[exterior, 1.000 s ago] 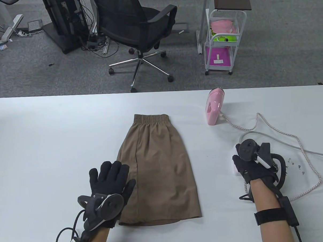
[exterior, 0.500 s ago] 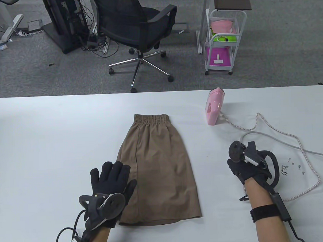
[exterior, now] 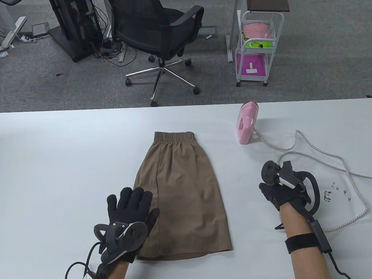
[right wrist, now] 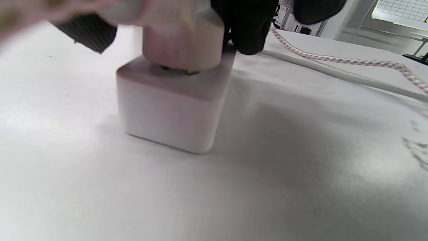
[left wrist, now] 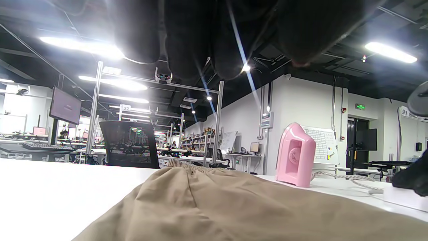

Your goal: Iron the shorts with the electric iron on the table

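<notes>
Right hand (exterior: 282, 194) grips the plug (right wrist: 182, 36) over the socket (right wrist: 172, 107); left hand (exterior: 130, 206) lies spread flat on the shorts (exterior: 182, 195). Tilted prongs could jam, tipping the socket.

- right hand (exterior: 282, 195): palm and fingers were hidden under its own back and tracker in the table view; the grip could not be read there.
- plug (right wrist: 182, 36): seen blurred in the right wrist view, its top cut off by the upper edge; prongs were only partly made out above the white socket block (right wrist: 174, 110).
- socket block: fully covered by the right hand in the table view.
- left hand (exterior: 130, 214): fingers (left wrist: 190, 33) were rendered as dark blurs, cut by the top edge of the left wrist view.
- shorts (exterior: 180, 195): near left corner was covered by the left hand; the hem was cut by the lower edge in the left wrist view.
- small dark bits (exterior: 336, 193) on the table (exterior: 51, 157): too small to be identified.
</notes>
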The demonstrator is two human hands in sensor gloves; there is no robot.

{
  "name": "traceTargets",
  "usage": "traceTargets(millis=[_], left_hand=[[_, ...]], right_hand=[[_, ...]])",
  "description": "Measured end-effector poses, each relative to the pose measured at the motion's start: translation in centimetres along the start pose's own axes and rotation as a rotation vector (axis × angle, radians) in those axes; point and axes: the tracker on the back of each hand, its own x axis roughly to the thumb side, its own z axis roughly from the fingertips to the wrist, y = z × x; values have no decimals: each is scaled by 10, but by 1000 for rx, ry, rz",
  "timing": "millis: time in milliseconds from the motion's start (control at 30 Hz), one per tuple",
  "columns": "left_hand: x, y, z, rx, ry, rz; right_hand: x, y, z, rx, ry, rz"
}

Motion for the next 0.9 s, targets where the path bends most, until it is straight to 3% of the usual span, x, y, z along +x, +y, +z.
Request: traceTargets(millis=[533,667,900], left_hand=[[0,0,2,18,-9,-9],[-2,0,2,14,-1,-15],[-1,2,3,24,-4,10]], right_hand=[[4,-9,6,69,-9,-22],[12,-27,27,-42,-22,-52],[46,-55,86,-294,-134,-194]])
